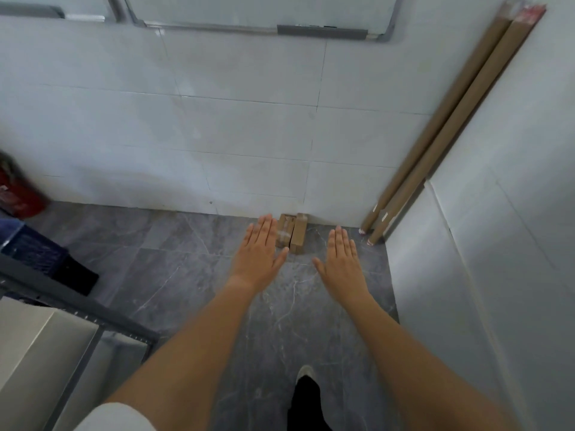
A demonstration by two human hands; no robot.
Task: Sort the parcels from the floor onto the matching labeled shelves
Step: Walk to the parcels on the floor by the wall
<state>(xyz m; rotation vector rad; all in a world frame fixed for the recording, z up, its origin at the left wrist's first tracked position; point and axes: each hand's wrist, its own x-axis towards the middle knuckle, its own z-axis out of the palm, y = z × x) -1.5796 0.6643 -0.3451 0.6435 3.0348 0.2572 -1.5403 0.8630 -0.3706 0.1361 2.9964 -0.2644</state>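
Your left hand and right hand: flat, fingers spread, holding nothing, mid frame. Two small brown cardboard parcels stand side by side on grey floor by white wall, just above your hands.

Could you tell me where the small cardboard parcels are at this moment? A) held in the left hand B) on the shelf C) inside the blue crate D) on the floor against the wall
D: the cardboard parcels sit on the floor by the wall, and both the left hand and right hand are open and empty.
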